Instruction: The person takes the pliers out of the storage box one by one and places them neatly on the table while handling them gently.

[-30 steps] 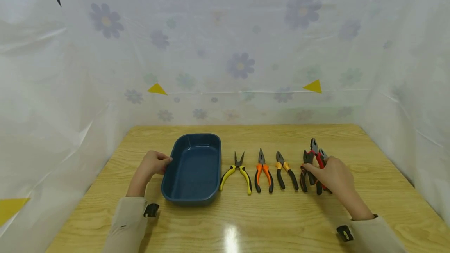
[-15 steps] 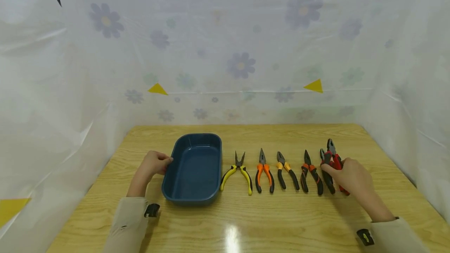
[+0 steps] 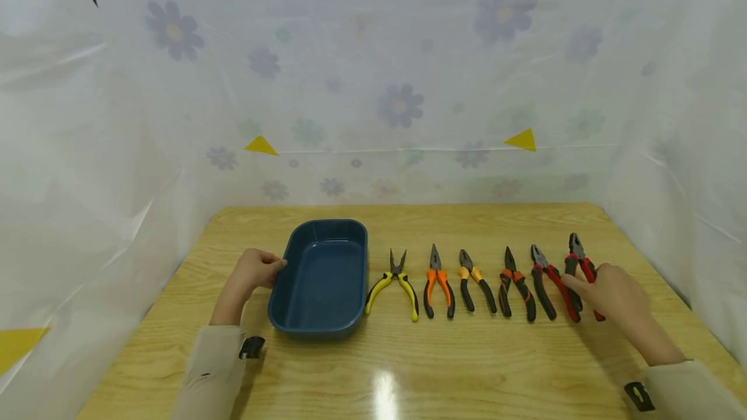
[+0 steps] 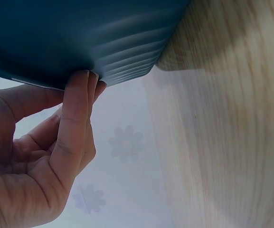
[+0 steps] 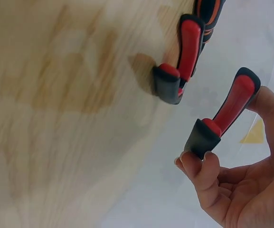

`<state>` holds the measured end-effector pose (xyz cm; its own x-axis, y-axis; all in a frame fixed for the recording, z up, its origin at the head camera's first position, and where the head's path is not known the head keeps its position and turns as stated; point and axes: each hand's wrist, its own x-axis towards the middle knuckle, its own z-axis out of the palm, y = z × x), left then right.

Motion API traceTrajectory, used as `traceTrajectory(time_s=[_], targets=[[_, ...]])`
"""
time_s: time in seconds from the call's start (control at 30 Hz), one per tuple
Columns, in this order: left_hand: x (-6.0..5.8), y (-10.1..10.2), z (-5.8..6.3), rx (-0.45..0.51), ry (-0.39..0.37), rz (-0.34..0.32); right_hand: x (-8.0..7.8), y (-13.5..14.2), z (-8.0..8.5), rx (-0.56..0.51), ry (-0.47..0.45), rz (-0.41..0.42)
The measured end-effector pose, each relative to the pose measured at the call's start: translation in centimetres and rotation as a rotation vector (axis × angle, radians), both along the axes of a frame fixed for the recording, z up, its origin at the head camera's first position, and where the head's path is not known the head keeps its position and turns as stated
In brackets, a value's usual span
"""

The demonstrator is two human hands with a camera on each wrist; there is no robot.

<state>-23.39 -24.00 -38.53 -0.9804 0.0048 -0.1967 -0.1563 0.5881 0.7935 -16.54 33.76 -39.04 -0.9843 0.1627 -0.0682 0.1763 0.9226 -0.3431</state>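
Note:
My left hand (image 3: pixel 257 271) pinches the left rim of a deep dark-blue rectangular dish (image 3: pixel 320 284); in the left wrist view, the thumb and fingertips meet at the dish's edge (image 4: pixel 46 57). At the far right of a row of tools, my right hand (image 3: pixel 613 293) holds red-and-black pliers (image 3: pixel 588 269) by the handles, head pointing away. The right wrist view has those held pliers (image 5: pixel 234 102) between thumb and fingers. Just left of them lie other red-and-black pliers (image 3: pixel 541 271), apart from the hand. Whether the held pair touches the table cannot be told.
Further left along the row lie orange-and-black pliers (image 3: pixel 516 284), small yellow-orange and black pliers (image 3: pixel 467 271), orange long-nose pliers (image 3: pixel 434 277) and yellow-handled long-nose pliers (image 3: pixel 397 277) beside the dish. All rest on a wooden table (image 3: pixel 408 355) before a flower-patterned sheet (image 3: pixel 350 96).
My right hand has carried the red-and-black pliers rightward, past the orange-and-black pair and the other red pair, which now show uncovered. The left hand stays at the dish.

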Motion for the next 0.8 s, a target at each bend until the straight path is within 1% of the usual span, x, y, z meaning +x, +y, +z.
traceTrajectory(time_s=[0.13, 0.43, 0.63, 0.8], targets=[[0.0, 0.0, 0.0, 0.006, -0.001, -0.001, 0.1, 0.6, -0.1, -0.004, -0.018, 0.003], [0.3, 0.0, 0.1, 0.021, 0.014, -0.018, 0.0, 2.5, -0.8, -0.002, -0.099, 0.004], [0.2, -0.3, -0.3, 0.021, 0.016, -0.007, -0.2, 3.1, -1.2, 0.032, -0.105, 0.016], [0.5, -0.3, -0.3, 0.015, 0.008, -0.006, -0.1, 3.3, -1.6, 0.042, -0.119, 0.023]])
